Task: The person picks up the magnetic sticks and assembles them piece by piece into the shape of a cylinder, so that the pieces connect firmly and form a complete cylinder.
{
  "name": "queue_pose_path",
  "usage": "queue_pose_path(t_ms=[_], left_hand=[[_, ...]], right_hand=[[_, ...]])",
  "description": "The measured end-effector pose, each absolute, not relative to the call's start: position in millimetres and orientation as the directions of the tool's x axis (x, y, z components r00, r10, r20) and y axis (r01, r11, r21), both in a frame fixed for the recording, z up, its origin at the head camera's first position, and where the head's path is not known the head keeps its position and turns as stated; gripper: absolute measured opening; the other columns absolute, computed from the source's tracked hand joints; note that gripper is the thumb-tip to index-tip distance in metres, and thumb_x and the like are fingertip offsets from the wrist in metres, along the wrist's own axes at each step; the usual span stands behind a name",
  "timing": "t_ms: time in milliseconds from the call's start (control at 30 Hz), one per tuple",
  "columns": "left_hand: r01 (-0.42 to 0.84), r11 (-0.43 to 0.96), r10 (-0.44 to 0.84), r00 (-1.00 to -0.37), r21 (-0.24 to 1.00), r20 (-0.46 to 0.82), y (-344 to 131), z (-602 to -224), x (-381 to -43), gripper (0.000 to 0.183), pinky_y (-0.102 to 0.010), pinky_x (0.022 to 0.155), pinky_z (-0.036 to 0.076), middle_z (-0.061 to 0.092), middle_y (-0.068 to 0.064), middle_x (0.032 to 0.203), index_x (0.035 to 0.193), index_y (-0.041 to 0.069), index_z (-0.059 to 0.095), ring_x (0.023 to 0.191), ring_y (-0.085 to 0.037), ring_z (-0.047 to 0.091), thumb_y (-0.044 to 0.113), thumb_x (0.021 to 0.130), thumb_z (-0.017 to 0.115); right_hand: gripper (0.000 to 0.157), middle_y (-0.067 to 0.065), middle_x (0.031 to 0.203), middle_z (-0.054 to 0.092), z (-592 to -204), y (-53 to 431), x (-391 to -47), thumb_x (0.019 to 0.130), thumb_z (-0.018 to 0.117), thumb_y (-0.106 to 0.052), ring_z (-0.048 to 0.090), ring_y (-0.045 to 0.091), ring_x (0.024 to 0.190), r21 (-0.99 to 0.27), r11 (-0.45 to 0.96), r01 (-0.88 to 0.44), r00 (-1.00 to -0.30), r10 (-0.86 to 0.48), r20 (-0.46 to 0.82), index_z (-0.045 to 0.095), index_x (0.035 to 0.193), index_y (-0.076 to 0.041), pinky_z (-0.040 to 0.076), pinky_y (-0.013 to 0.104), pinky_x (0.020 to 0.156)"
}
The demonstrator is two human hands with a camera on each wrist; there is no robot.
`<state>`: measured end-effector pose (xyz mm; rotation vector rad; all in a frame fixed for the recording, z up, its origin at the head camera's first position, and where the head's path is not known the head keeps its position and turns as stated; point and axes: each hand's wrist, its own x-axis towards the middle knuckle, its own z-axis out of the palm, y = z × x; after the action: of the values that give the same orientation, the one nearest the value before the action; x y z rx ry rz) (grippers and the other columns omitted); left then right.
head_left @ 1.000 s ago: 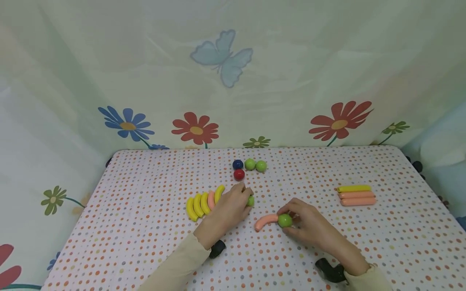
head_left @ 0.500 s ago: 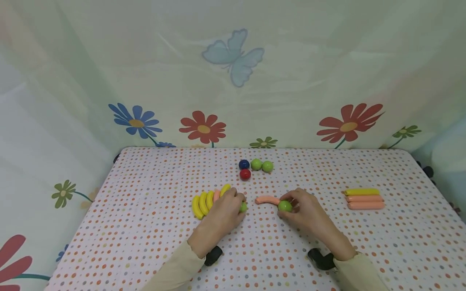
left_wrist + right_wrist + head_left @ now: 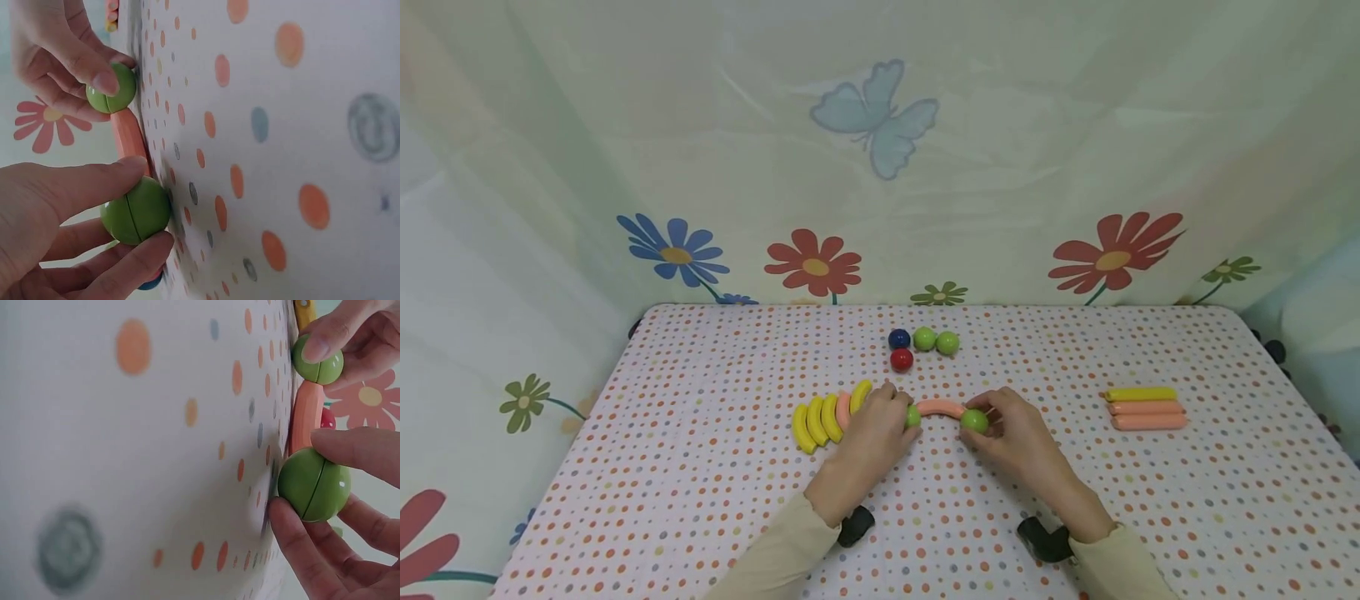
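My left hand (image 3: 874,435) pinches a green ball (image 3: 137,211) between thumb and fingers, low over the dotted cloth. Another green ball (image 3: 314,484) is held by my right hand (image 3: 1021,432), its thumb on top in the right wrist view. Between the two balls runs a curved pink stick (image 3: 942,407), arching away from me. Its right end sits against the right ball, and its left end meets the left ball. Beside my left hand lies a row of curved yellow sticks (image 3: 802,429) with one curved pink stick (image 3: 843,409) among them.
Behind the hands sit a blue ball (image 3: 899,338), a red ball (image 3: 902,360) and two green balls (image 3: 936,341). To the right lie a straight yellow stick (image 3: 1141,394) and two straight pink sticks (image 3: 1148,415). A flowered curtain (image 3: 1000,167) rises at the table's far edge.
My right hand has brought its green ball and the curved pink stick up and leftward. The stick's free end has swung round to meet the ball in my left hand.
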<state>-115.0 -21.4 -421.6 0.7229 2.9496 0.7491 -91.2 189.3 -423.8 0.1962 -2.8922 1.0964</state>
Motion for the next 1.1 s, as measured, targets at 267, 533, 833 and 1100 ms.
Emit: queue_pose_path(t_ms=[267, 533, 833, 1100], left_hand=[[0.431, 0.778, 0.443, -0.892, 0.457, 0.087, -20, -422, -115, 0.023, -0.022, 0.072, 0.051, 0.06, -0.009, 0.101, 0.111, -0.001, 0.073, 0.086, -0.017, 0.053, 0.014, 0.094, 0.08], [0.427, 0.773, 0.447, -0.891, 0.47, 0.074, -23, -424, -115, 0.025, -0.023, 0.072, 0.049, 0.059, -0.01, 0.103, 0.114, -0.003, 0.072, 0.086, -0.017, 0.052, 0.014, 0.096, 0.079], [0.378, 0.747, 0.429, -0.902, 0.548, 0.037, -29, -420, -109, 0.053, -0.028, 0.088, 0.054, 0.054, -0.013, 0.122, 0.13, -0.001, 0.067, 0.105, -0.021, 0.056, 0.008, 0.084, 0.089], [0.315, 0.788, 0.299, -0.947, 0.529, 0.118, -52, -407, -123, 0.052, -0.034, 0.078, 0.055, 0.054, -0.016, 0.122, 0.132, -0.002, 0.064, 0.105, -0.026, 0.055, -0.005, 0.084, 0.084]], right_hand=[[0.027, 0.012, 0.098, 0.061, -424, 187, -89, 0.084, 0.085, 0.0, 0.064, 0.021, 0.083, -0.619, 0.772, -0.147, -0.989, -0.106, 0.103, 0.07, 0.106, 0.004, 0.058, 0.035, 0.071], [0.035, 0.01, 0.099, 0.061, -421, 185, -91, 0.081, 0.088, -0.003, 0.059, 0.018, 0.081, -0.557, 0.806, -0.203, -0.979, -0.172, 0.108, 0.069, 0.11, 0.003, 0.054, 0.034, 0.069], [0.022, 0.006, 0.098, 0.063, -420, 172, -105, 0.091, 0.079, -0.004, 0.057, 0.017, 0.082, -0.535, 0.807, -0.249, -0.966, -0.247, 0.077, 0.073, 0.112, 0.001, 0.052, 0.039, 0.074], [0.017, 0.004, 0.092, 0.06, -421, 164, -112, 0.091, 0.08, -0.003, 0.054, 0.014, 0.075, -0.487, 0.827, -0.282, -0.957, -0.276, 0.085, 0.076, 0.106, 0.001, 0.05, 0.034, 0.066]])
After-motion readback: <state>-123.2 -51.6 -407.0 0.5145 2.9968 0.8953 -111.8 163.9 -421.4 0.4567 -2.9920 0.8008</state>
